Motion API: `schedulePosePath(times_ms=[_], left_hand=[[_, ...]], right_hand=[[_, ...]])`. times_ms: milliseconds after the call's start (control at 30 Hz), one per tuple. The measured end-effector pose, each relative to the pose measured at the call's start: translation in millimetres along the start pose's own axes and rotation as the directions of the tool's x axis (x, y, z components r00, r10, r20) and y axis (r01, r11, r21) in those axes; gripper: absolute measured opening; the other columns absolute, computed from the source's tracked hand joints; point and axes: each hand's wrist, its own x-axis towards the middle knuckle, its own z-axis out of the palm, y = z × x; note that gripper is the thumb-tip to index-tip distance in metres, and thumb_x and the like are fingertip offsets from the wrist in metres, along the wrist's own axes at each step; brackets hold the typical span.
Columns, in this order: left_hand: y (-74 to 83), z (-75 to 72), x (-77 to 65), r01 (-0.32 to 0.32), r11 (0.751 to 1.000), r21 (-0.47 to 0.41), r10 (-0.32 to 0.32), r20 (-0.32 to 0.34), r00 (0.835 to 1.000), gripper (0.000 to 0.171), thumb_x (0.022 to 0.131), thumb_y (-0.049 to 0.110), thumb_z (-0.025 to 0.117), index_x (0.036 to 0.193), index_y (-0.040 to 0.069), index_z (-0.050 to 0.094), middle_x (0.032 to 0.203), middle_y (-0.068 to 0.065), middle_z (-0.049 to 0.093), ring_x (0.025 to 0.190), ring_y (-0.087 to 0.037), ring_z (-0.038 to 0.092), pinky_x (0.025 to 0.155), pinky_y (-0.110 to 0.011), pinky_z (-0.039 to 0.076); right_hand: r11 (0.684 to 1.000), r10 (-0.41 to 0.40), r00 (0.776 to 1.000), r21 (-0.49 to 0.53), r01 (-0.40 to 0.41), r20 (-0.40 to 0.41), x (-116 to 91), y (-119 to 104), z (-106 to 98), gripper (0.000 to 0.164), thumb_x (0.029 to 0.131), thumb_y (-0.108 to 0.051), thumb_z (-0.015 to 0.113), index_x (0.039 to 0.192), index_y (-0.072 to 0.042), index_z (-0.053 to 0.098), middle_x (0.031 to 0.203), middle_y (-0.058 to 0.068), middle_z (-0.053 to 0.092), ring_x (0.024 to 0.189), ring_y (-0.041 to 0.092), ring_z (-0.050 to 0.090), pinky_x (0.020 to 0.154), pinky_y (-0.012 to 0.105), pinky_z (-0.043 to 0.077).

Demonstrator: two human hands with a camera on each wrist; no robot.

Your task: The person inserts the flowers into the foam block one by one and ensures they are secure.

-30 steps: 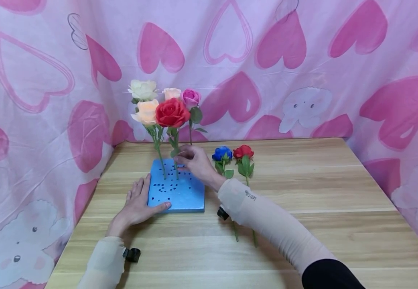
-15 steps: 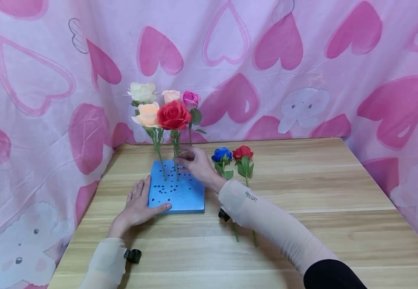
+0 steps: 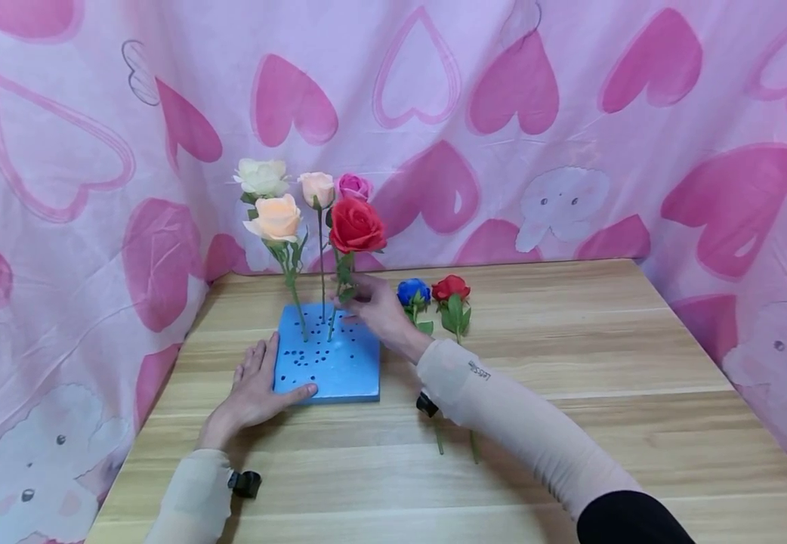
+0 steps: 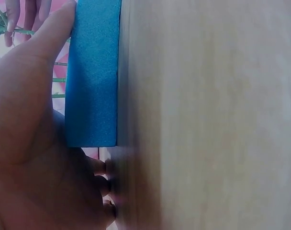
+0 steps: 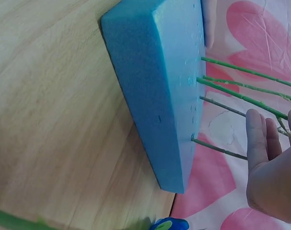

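Note:
A blue foam block (image 3: pixel 349 378) dotted with holes lies on the table. My left hand (image 3: pixel 249 397) rests against its left side, fingers straight and thumb on its top near the front edge; in the left wrist view that thumb (image 4: pixel 52 36) touches the block. My right hand (image 3: pixel 385 313) pinches the stem of a large red rose (image 3: pixel 357 225). This stem (image 5: pixel 241 98) meets the block's top and leans right. Behind and left of it a peach rose (image 3: pixel 278 217), a white rose (image 3: pixel 262 176), a pale pink rose (image 3: pixel 316 189) and a magenta rose (image 3: pixel 354 187) stand upright.
A blue rose (image 3: pixel 413 292) and a smaller red rose (image 3: pixel 451 287) lie on the table (image 3: pixel 570 363) right of the block, their stems partly under my right forearm. A pink curtain (image 3: pixel 421 68) with hearts hangs behind the table.
The red rose's head has swung to the right, so it leans and the pale pink rose's stem shows. My right hand has moved slightly with it. The left hand stays on the block.

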Motion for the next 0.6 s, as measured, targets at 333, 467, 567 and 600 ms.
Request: schedulePosePath(times_ms=[333,467,567,600], left_hand=[[-2.7,-0.9,-1.7,0.003,1.000,-0.002,-0.003,0.001,1.000,0.135,0.094,0.076,0.073,0.178,0.005,-0.006,0.181,-0.037,-0.004,0.166,-0.062,-0.009,0.130,-0.079,-0.005],[-1.7,-0.8,-1.7,0.008,1.000,-0.003,-0.008,0.007,1.000,0.135,0.094,0.077,0.072,0.178,0.006,-0.007,0.182,-0.036,-0.005,0.166,-0.061,-0.010,0.131,-0.079,-0.005],[-0.1,-0.7,-0.9,0.014,1.000,-0.001,-0.014,0.012,1.000,0.136,0.094,0.078,0.072,0.178,0.006,-0.008,0.182,-0.035,-0.005,0.166,-0.061,-0.010,0.131,-0.078,-0.005],[0.6,-0.5,-0.5,0.016,1.000,-0.001,-0.016,0.013,1.000,0.136,0.094,0.078,0.072,0.178,0.006,-0.008,0.182,-0.035,-0.005,0.166,-0.061,-0.010,0.131,-0.078,-0.005]], right_hand=[[0.998,-0.001,0.999,-0.069,-0.001,-0.033,-0.1,2.2,-2.4,0.039,0.105,-0.003,0.076,0.144,-0.007,0.071,0.132,0.023,0.078,0.110,0.027,0.082,0.096,0.060,0.065],[0.998,0.035,0.999,-0.044,-0.037,-0.036,2.1,-0.2,1.9,0.035,0.105,0.001,0.075,0.139,-0.004,0.069,0.128,0.020,0.079,0.108,0.027,0.082,0.094,0.055,0.067],[0.998,0.060,0.997,-0.026,-0.061,-0.038,4.8,-1.5,5.8,0.025,0.105,0.000,0.075,0.130,-0.004,0.069,0.121,0.014,0.081,0.107,0.027,0.081,0.093,0.053,0.068],[0.997,0.064,0.997,-0.028,-0.066,-0.040,5.7,-1.7,6.9,0.022,0.106,-0.002,0.075,0.127,-0.004,0.070,0.119,0.012,0.082,0.106,0.028,0.081,0.093,0.054,0.068]])
